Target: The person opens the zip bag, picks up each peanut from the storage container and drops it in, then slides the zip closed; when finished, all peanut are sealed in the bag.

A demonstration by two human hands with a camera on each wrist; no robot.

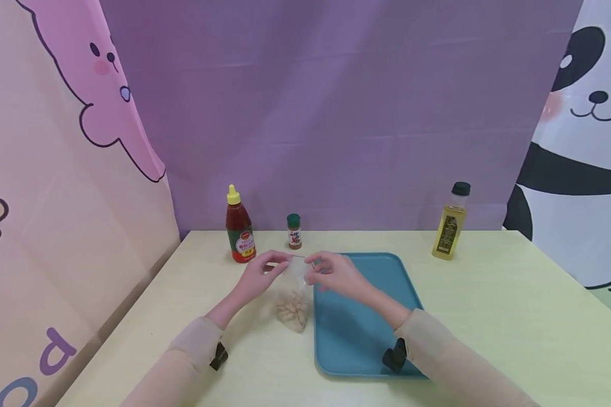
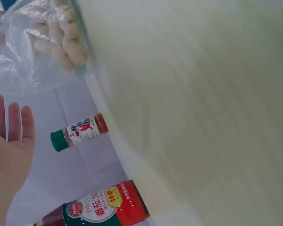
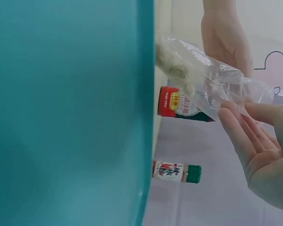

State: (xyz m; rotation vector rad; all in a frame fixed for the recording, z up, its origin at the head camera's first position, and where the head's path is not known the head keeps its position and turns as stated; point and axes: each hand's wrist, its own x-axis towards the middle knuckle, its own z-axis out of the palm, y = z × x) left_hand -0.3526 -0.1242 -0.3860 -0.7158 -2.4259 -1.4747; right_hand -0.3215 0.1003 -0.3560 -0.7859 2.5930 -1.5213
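A clear plastic bag of unshelled peanuts (image 1: 291, 312) hangs just left of the tray in the head view, with the nuts gathered at its bottom. My left hand (image 1: 257, 277) pinches the left side of its top edge. On the other side, my right hand (image 1: 338, 276) holds the top edge between thumb and fingers. The right wrist view shows the right thumb and fingertips of that hand (image 3: 269, 160) on the crinkled plastic (image 3: 224, 84). In the left wrist view the left hand (image 2: 12, 157) has its outer fingers extended below the bag (image 2: 19, 61); its pinch is out of sight there.
A blue tray (image 1: 358, 356) lies on the pale table (image 1: 489, 328), partly under my right forearm. Behind the hands stand a ketchup bottle (image 1: 240, 232) with a yellow cap and a small green-capped spice jar (image 1: 294, 232). An oil bottle (image 1: 450, 229) stands at the back right.
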